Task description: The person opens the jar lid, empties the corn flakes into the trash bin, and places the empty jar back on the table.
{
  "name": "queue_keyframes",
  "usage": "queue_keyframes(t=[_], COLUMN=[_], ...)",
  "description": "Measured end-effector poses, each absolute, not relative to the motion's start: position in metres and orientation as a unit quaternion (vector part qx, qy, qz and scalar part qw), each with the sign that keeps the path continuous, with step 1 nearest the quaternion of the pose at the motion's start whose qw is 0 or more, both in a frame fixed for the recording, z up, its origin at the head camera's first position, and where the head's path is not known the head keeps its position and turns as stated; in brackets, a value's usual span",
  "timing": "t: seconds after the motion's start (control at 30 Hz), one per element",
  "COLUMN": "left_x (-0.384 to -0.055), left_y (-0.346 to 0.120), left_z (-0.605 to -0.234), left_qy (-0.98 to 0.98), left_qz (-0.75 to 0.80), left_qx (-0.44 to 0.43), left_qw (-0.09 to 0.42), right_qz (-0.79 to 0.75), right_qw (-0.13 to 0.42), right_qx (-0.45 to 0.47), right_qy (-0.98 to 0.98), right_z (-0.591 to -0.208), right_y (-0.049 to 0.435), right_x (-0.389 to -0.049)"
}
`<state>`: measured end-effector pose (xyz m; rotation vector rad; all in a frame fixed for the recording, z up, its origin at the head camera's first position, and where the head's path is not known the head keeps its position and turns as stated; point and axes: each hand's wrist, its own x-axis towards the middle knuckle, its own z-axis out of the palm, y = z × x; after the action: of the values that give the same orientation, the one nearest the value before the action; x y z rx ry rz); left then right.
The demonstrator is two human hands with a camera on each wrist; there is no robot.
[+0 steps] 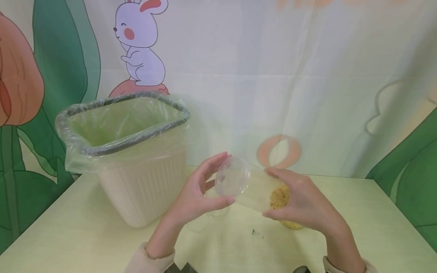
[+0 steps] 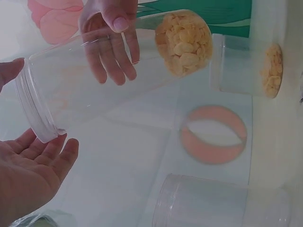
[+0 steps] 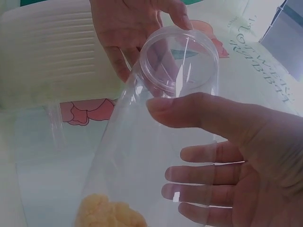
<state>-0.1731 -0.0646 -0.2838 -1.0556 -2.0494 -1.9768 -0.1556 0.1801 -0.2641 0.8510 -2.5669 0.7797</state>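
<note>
A tall clear plastic jar (image 2: pixel 118 94) lies tilted between my hands, with yellow flakes (image 2: pixel 184 45) gathered at its bottom end. My right hand (image 1: pixel 304 201) grips the jar's body, thumb on one side and fingers on the other. At the mouth end, my left hand (image 1: pixel 201 189) holds the clear round lid (image 1: pixel 233 176) between thumb and fingers. In the right wrist view the lid end (image 3: pixel 180 59) faces up toward the left hand (image 3: pixel 132 33), and the thumb of the right hand (image 3: pixel 199 113) crosses the jar.
A shorter clear jar (image 2: pixel 232 64) with flakes at its bottom stands on the table, partly behind the right hand in the head view. Another clear jar (image 2: pixel 213 203) stands to its left. A lined trash bin (image 1: pixel 146 185) is at the left. Small dark marks (image 1: pixel 257 233) show on the tabletop.
</note>
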Motion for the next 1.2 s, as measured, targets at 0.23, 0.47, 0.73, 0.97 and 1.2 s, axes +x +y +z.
queue_keyframes(t=[0.23,0.47,0.73,0.97,1.2], left_x=[-0.171,-0.17,-0.177,-0.178,-0.175], left_y=[-0.061,-0.059,-0.066,-0.069,-0.064], left_z=[-0.283,-0.283,-0.286,-0.287,-0.286], left_qy=[-0.694,-0.708,-0.656,-0.652,-0.712], left_qz=[-0.655,-0.658,-0.667,-0.66,-0.64], left_qx=[-0.291,-0.25,-0.351,-0.373,-0.286], left_qw=[0.064,0.054,0.026,0.03,0.042], right_qz=[0.267,0.264,0.263,0.265,0.262], right_qw=[0.178,0.179,0.177,0.174,0.182], right_qx=[0.299,0.301,0.295,0.296,0.297], right_qy=[-0.899,-0.899,-0.901,-0.901,-0.9], right_z=[-0.265,-0.265,-0.264,-0.264,-0.264], right_y=[0.179,0.179,0.18,0.18,0.181], right_x=[-0.158,-0.158,-0.156,-0.157,-0.157])
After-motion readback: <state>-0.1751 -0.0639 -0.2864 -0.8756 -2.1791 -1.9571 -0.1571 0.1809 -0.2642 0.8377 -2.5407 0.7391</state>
